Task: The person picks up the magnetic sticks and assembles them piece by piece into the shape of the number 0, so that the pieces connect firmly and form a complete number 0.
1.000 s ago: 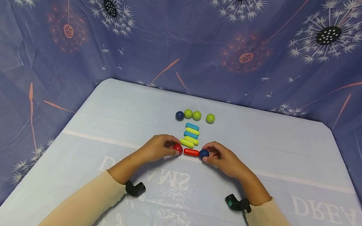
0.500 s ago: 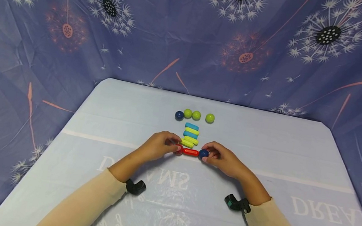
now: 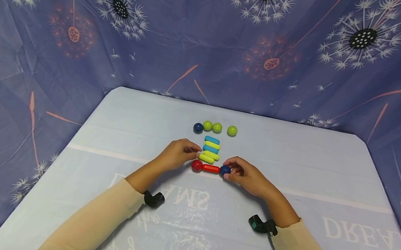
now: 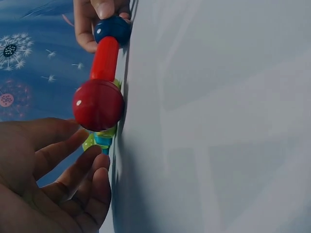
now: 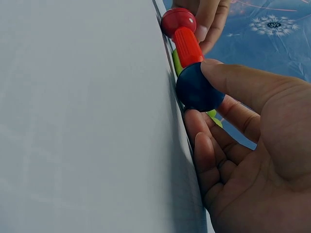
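A red ball (image 3: pixel 197 166), a short red stick (image 3: pixel 211 168) and a dark blue ball (image 3: pixel 224 170) form one row on the table, end to end. My right hand (image 3: pixel 249 177) holds the dark blue ball, thumb on one side and fingers on the other, as the right wrist view shows. My left hand (image 3: pixel 177 155) is off the red ball, its fingers loosely bent with nothing gripped. Its fingertips are close to the near end of the yellow-green sticks (image 3: pixel 206 158); in the left wrist view the thumb overlaps the red ball's edge.
Beyond the red row lies a column of yellow-green and blue sticks (image 3: pixel 210 149). Farther back sit another dark blue ball (image 3: pixel 198 128) and three green balls (image 3: pixel 217 127). A patterned curtain (image 3: pixel 210 57) hangs behind the white table (image 3: pixel 297 156).
My left hand has let go of the red ball and shifted slightly away toward the sticks. The red ball has come up against the red stick's end. My right hand stays on the dark blue ball.
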`<state>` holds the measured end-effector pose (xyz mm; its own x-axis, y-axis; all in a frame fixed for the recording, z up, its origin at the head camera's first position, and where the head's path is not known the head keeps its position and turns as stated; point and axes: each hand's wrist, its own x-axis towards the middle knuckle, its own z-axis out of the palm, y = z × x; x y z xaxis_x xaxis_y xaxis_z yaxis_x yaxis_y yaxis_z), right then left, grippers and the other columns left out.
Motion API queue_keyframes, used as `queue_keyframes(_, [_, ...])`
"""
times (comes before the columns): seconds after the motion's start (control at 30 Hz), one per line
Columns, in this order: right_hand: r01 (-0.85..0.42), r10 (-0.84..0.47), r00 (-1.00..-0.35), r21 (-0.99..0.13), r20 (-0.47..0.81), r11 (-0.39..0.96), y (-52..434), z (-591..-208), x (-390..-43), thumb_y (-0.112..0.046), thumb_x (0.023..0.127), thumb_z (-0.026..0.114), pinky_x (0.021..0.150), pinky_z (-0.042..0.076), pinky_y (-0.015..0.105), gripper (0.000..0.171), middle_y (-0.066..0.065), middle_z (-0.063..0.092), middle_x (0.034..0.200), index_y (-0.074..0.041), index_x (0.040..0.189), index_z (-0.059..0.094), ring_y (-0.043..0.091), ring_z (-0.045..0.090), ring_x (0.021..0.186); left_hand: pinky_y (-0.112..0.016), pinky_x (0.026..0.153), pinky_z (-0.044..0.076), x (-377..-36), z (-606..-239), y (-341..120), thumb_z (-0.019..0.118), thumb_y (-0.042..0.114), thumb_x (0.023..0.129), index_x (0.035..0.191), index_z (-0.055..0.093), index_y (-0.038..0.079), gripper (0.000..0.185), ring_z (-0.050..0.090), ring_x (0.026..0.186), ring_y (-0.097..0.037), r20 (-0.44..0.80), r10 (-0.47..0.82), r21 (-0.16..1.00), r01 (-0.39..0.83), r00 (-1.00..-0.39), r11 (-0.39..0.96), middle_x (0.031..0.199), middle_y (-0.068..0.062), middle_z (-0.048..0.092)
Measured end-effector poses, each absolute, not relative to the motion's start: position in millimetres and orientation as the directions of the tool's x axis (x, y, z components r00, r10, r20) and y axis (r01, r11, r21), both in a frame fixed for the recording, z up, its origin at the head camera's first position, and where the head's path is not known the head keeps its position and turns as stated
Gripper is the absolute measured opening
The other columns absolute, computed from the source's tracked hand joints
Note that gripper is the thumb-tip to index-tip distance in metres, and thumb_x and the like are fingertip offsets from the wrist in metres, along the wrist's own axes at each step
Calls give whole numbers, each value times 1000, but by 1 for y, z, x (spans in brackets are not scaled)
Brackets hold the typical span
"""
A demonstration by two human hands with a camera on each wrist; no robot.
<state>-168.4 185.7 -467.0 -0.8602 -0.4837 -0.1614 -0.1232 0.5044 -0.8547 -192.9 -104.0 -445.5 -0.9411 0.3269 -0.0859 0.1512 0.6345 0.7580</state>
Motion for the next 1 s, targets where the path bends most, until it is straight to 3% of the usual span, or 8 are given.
queue_keyframes(0.5, [-121,-489,-857,-859,-161,497,186,-467,-168,-28,95,72,77,47,25,38,7,61,102,-16,130,60,21,54,90,-43,104,50,-206,-449,-97,74,25,92,107,78,14,19,64,110,-23,-144,349,741,133,-926,658,112,-5,70])
queue_keyframes(1.0, [-121,-478,-863,-853,-163,508,186,-467,-168,-29,94,73,78,48,26,37,4,62,100,-19,128,60,20,56,90,-41,101,50,-206,-450,-102,76,27,91,100,79,17,14,62,102,-19,-157,350,729,131,-924,672,102,0,73])
